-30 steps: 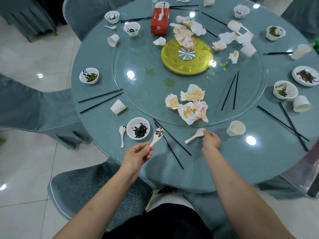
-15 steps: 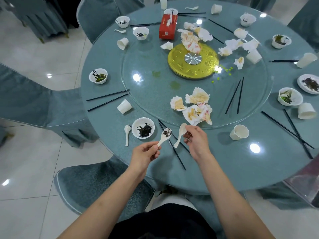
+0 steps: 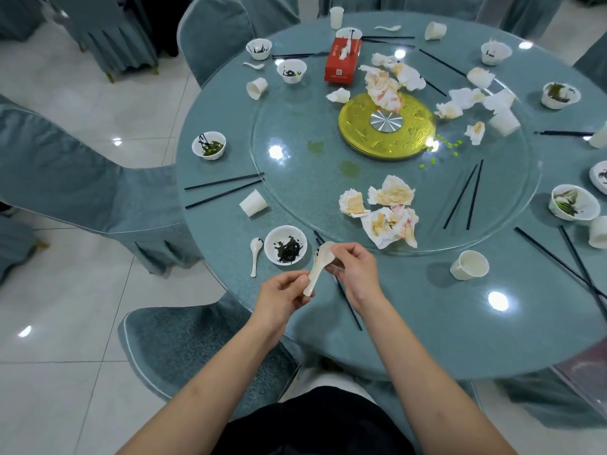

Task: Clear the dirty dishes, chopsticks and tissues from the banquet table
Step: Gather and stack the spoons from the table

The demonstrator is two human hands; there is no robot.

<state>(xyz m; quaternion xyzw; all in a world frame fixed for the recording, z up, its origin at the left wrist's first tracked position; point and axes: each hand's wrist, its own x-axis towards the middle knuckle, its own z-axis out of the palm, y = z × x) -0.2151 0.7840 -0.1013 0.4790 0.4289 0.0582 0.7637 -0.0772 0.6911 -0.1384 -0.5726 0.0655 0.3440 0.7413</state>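
Observation:
Above the near edge of the round table [image 3: 427, 323], my left hand [image 3: 282, 295] pinches the handle end of a white spoon [image 3: 316, 269]. My right hand [image 3: 356, 269] holds its bowl end with curled fingers. A dark-stained second spoon peeks out just beneath it, so the two look stacked. Left of my hands stands a white bowl [image 3: 285, 245] with dark scraps, and another spoon [image 3: 255, 255] lies beside it. Black chopsticks [image 3: 348, 305] run under my right wrist. Crumpled stained tissues [image 3: 384, 211] lie on the glass turntable [image 3: 295, 178].
Several more dirty bowls, paper cups [image 3: 469, 265], chopstick pairs [image 3: 223, 188] and tissues ring the table. A red tissue box [image 3: 342, 60] stands at the far side and a gold hub [image 3: 386, 124] in the middle. Covered chairs [image 3: 65, 178] crowd the left and near sides.
My right hand picked a white spoon up off the table and carried it left to the spoon in my left hand. The two hands now meet on the spoons.

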